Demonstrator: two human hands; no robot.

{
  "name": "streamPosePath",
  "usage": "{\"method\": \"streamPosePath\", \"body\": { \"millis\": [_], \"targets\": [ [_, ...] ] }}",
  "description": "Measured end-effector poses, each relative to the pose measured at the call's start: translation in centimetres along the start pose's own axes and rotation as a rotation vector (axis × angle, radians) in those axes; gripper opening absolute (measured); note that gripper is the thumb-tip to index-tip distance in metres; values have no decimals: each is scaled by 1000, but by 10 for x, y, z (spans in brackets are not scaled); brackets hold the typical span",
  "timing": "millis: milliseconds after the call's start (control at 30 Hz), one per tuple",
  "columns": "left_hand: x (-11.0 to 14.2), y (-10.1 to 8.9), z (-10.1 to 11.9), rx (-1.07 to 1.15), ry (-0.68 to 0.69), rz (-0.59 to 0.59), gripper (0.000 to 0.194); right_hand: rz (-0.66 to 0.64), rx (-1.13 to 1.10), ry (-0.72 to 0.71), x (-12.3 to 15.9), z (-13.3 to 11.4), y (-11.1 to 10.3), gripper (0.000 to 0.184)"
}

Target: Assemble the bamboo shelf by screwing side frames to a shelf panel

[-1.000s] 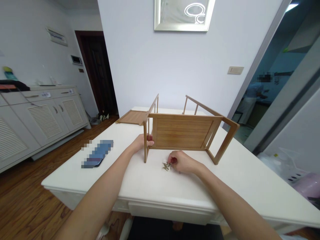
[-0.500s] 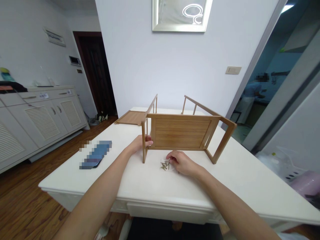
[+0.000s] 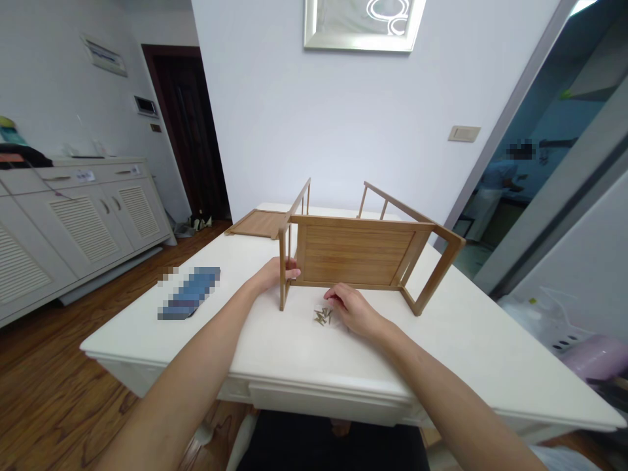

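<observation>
A wooden shelf unit point(image 3: 353, 252) rests on the white table, its slatted panel facing me between two open side frames. My left hand point(image 3: 275, 272) reaches around the left side frame and grips it near the panel's lower left corner, thumb in front. In front of the panel lies a small pile of screws point(image 3: 322, 316), apparently on a clear plastic bag. My right hand point(image 3: 354, 310) hovers just behind and to the right of the pile, fingers drawn together in a pinch. Whatever sits between those fingertips is too small to make out.
Behind the left frame lies a separate wooden panel point(image 3: 258, 223). A blurred phone-like blue object point(image 3: 191, 292) is on the left of the white table point(image 3: 171, 350). A louvred cabinet point(image 3: 88, 212) stands farther left. Another person point(image 3: 495, 180) is visible through the right doorway.
The whole scene sits slightly higher in the picture as the camera tilts down. My right fingertips have moved a little away from the screws. My left hand keeps its grip.
</observation>
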State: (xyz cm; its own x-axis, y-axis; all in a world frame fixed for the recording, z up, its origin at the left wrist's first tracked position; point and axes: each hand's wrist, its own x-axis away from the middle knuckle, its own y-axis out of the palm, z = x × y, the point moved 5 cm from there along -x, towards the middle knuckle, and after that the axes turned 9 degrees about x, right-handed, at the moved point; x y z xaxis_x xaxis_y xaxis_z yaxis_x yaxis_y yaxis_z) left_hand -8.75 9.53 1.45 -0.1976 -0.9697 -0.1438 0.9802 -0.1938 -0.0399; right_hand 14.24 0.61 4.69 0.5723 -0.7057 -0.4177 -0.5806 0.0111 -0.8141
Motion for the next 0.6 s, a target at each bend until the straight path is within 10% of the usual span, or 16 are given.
{"method": "streamPosePath", "body": {
  "millis": [600],
  "targets": [
    [-1, 24, 8, -47, 80, 14, 33, 133, 31, 71, -2, 12, 2, 14]
  ]
}}
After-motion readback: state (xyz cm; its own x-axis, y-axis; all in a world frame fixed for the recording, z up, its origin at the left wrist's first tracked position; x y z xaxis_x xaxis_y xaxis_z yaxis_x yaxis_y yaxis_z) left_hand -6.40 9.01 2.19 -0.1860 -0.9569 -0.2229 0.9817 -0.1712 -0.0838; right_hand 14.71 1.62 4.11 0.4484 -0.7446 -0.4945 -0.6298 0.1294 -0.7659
